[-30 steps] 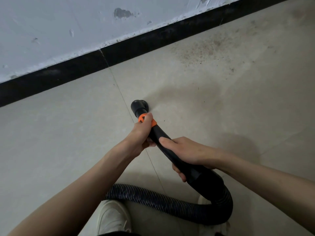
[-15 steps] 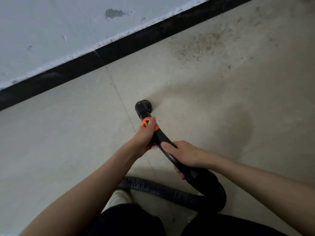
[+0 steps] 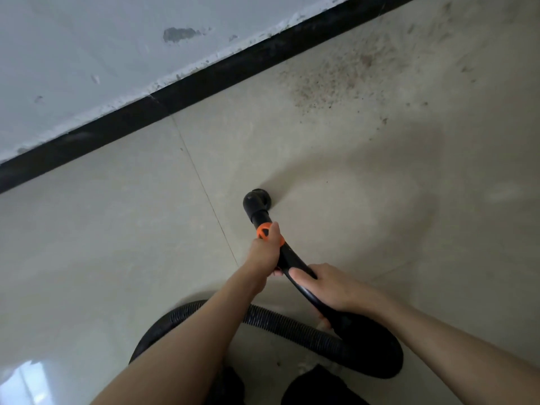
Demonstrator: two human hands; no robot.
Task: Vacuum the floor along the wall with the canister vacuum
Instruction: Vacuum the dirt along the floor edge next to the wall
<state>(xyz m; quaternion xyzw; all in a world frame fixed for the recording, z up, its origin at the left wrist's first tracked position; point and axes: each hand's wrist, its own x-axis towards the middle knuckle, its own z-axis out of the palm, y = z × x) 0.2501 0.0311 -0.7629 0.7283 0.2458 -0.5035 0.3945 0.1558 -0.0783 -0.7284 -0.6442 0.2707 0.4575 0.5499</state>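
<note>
Black nozzle (image 3: 257,200) sits at eleven o'clock from both hands, left hand (image 3: 266,252) leading, right hand (image 3: 327,289) behind, both gripping the wand (image 3: 292,266); grit (image 3: 330,80) lies toward one o'clock.

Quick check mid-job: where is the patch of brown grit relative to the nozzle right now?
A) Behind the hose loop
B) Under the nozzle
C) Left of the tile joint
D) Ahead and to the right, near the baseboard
D: the brown grit lies by the black baseboard, well beyond and right of the nozzle.
</note>
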